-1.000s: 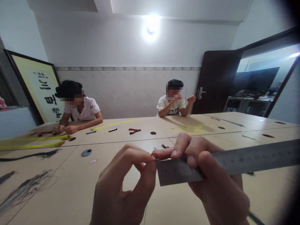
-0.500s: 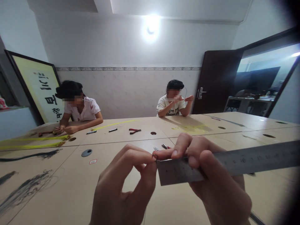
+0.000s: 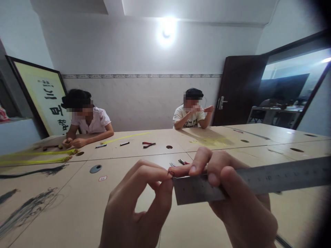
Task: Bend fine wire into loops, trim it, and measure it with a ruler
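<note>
My right hand [image 3: 232, 189] is closed around a steel ruler [image 3: 281, 177], which extends past the right edge of the view. Its square end sits at the fingertips of my left hand [image 3: 139, 203]. Thumb and forefinger of that hand pinch a thin dark wire [image 3: 171, 173], curled in a small loop at the ruler's top corner. The right forefinger lies along the ruler's upper edge and reaches the loop. Most of the wire is hidden by my fingers.
Red-handled pliers [image 3: 148, 144] and two markers [image 3: 124, 143] lie on the table [image 3: 85, 213]. Dark wire bundles [image 3: 28, 210] and yellow strands [image 3: 38, 160] are at the left. Opposite sit two people [image 3: 89, 120], both working with their hands.
The ruler's right end has dipped very slightly. My two hands keep almost the same position and grip. Across the table, the left person's hands have shifted a little.
</note>
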A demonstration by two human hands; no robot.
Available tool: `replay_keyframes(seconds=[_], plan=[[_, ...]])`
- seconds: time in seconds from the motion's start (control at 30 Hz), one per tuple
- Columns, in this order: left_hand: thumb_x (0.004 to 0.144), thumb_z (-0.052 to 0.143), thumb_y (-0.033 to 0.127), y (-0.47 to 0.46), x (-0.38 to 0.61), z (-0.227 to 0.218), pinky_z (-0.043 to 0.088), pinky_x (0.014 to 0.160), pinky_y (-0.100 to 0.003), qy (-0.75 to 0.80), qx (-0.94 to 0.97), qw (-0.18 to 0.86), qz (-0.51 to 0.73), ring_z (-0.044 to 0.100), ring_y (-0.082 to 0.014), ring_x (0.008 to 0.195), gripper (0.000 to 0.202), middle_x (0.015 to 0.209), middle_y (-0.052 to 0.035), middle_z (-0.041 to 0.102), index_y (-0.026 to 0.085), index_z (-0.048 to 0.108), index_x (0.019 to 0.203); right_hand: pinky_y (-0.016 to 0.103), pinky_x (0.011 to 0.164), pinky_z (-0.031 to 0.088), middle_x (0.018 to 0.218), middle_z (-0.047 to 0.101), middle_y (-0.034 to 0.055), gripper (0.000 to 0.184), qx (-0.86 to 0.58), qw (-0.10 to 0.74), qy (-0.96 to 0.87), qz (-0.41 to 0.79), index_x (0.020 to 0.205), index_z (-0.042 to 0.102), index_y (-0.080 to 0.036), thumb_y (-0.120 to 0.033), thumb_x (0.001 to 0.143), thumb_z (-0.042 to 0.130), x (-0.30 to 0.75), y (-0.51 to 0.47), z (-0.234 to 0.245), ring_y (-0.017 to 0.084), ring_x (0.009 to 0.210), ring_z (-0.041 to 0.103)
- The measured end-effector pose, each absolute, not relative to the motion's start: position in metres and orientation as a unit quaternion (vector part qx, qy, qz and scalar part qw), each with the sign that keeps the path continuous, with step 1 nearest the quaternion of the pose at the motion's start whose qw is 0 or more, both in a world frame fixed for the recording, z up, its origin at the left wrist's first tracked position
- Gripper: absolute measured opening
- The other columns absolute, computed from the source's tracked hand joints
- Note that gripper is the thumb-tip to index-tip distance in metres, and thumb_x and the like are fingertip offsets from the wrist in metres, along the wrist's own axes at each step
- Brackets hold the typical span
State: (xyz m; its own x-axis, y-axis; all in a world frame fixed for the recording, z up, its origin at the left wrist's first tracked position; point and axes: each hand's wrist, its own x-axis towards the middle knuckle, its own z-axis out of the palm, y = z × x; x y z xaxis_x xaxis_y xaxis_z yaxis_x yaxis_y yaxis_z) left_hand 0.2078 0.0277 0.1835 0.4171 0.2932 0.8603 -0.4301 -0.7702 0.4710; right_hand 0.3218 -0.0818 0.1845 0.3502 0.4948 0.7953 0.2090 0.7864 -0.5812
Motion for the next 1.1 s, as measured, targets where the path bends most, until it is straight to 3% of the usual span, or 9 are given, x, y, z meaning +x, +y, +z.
replay_keyframes(seconds=[0.43, 0.63, 0.8, 1.0, 1.1], plan=[[0.089, 0.055, 0.008, 0.0282, 0.2112, 0.182, 0.054, 0.064, -0.018, -0.036, 0.767, 0.34, 0.543, 0.065, -0.0096, 0.076, 0.022, 0.079, 0.0064, 0.067, 0.028, 0.058, 0.081, 0.044, 0.09, 0.057, 0.088, 0.063, 0.0006, 0.024, -0.326, 0.755, -0.562, 0.087, 0.084, 0.068, -0.026, -0.035, 0.1, 0.053, 0.3234, -0.0821, 0.1825, 0.023, 0.093, 0.07], [0.089, 0.054, 0.008, 0.0285, 0.2109, 0.1838, 0.052, 0.062, -0.015, -0.042, 0.769, 0.339, 0.54, 0.062, -0.0057, 0.069, 0.021, 0.08, 0.0075, 0.067, 0.027, 0.059, 0.083, 0.03, 0.087, 0.058, 0.088, 0.063, -0.0009, 0.023, -0.319, 0.756, -0.563, 0.097, 0.084, 0.068, -0.025, -0.035, 0.099, 0.054, 0.3233, -0.0813, 0.1836, 0.016, 0.092, 0.07], [0.089, 0.055, 0.007, 0.03, 0.2123, 0.181, 0.054, 0.064, -0.018, -0.049, 0.765, 0.346, 0.541, 0.065, -0.0087, 0.075, 0.021, 0.085, 0.0059, 0.069, 0.028, 0.059, 0.083, 0.039, 0.089, 0.06, 0.088, 0.061, -0.0001, 0.023, -0.306, 0.76, -0.563, 0.109, 0.085, 0.069, -0.025, -0.033, 0.099, 0.054, 0.3224, -0.0811, 0.1848, 0.02, 0.092, 0.071], [0.088, 0.054, 0.007, 0.0271, 0.2128, 0.1825, 0.053, 0.064, -0.018, -0.035, 0.764, 0.345, 0.544, 0.065, -0.0094, 0.078, 0.022, 0.075, 0.0065, 0.064, 0.027, 0.057, 0.079, 0.029, 0.086, 0.059, 0.087, 0.063, -0.0004, 0.022, -0.309, 0.76, -0.564, 0.098, 0.085, 0.07, -0.026, -0.033, 0.099, 0.054, 0.3216, -0.0828, 0.1836, 0.016, 0.089, 0.07], [0.089, 0.054, 0.008, 0.027, 0.2132, 0.1839, 0.052, 0.063, -0.017, -0.039, 0.762, 0.347, 0.545, 0.063, -0.0073, 0.071, 0.021, 0.076, 0.0074, 0.064, 0.027, 0.058, 0.081, 0.028, 0.085, 0.059, 0.088, 0.063, -0.0008, 0.022, -0.312, 0.76, -0.563, 0.095, 0.085, 0.07, -0.026, -0.033, 0.099, 0.054, 0.3221, -0.0818, 0.1844, 0.016, 0.09, 0.071]])
